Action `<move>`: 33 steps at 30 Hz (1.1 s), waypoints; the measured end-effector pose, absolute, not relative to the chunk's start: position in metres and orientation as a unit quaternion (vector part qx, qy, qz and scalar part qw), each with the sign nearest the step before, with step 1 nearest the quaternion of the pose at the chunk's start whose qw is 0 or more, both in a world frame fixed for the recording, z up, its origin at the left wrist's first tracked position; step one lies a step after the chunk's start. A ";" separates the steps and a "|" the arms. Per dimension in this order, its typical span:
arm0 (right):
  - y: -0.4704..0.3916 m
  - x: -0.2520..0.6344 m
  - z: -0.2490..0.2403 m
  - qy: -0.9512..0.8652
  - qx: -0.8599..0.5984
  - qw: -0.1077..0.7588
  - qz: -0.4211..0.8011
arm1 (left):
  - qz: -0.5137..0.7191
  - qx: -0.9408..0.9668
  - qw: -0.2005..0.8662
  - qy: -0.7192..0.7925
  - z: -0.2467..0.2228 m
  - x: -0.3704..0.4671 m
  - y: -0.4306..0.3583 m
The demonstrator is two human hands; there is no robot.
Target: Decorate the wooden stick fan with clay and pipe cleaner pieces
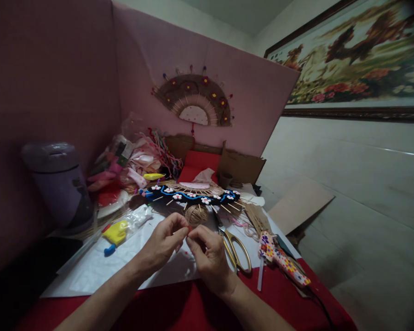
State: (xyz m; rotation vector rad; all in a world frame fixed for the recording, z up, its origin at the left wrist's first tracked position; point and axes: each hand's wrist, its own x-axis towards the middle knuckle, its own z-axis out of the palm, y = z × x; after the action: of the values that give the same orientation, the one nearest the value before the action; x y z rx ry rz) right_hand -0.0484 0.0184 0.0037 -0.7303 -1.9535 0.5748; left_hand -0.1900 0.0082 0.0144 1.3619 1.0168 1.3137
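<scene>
My left hand (168,236) and my right hand (209,253) meet above the white sheet (106,271), fingertips pinched together. Between them shows a tiny red piece (189,228), mostly hidden by the fingers; it may be modelling clay, but I cannot tell for sure. Just beyond the hands lies a ball of brown twine (196,214). Behind it is a fan-shaped craft (193,195) with a black band, white flowers, a blue wavy line and thin sticks. Gold-handled scissors (238,250) lie right beside my right hand.
A flower-patterned glue gun (283,259) rests at the right, its cord trailing forward. Yellow and blue clay (115,234) lies at the left, near a lidded purple container (58,184). Another fan (196,99) hangs on the pink panel (248,92). Red paper (198,165) and cardboard (244,163) stand behind.
</scene>
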 end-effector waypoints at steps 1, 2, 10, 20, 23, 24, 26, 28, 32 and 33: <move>0.018 -0.049 0.004 -0.799 -0.297 0.469 0.232 | 0.544 0.558 0.475 0.409 0.015 -0.190 0.008; 0.018 -0.049 0.005 -0.799 -0.297 0.468 0.232 | 0.550 0.555 0.477 0.403 0.016 -0.190 0.008; 0.019 -0.048 0.006 -0.774 -0.338 0.472 0.251 | 0.554 0.542 0.492 0.396 0.025 -0.191 0.005; 0.019 -0.046 0.007 -0.756 -0.355 0.480 0.268 | 0.553 0.507 0.529 0.395 0.031 -0.193 0.005; 0.019 -0.046 0.007 -0.762 -0.349 0.477 0.264 | 0.557 0.506 0.527 0.394 0.029 -0.193 0.005; 0.019 -0.046 0.007 -0.763 -0.348 0.477 0.265 | 0.558 0.506 0.527 0.395 0.028 -0.193 0.006; 0.019 -0.046 0.007 -0.760 -0.350 0.477 0.270 | 0.561 0.504 0.525 0.395 0.028 -0.193 0.006; 0.020 -0.045 0.007 -0.754 -0.356 0.477 0.278 | 0.568 0.507 0.519 0.388 0.028 -0.193 0.006; 0.023 -0.044 0.006 -0.745 -0.356 0.477 0.300 | 0.568 0.545 0.486 0.380 0.028 -0.195 0.005; 0.023 -0.044 0.006 -0.744 -0.354 0.476 0.306 | 0.554 0.569 0.466 0.391 0.028 -0.195 0.005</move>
State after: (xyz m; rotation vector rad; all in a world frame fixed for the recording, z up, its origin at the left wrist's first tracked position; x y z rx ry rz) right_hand -0.0437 0.0229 0.0060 -0.8655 -1.8182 0.7485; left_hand -0.1955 0.0051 0.0275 1.3962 0.9600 1.3607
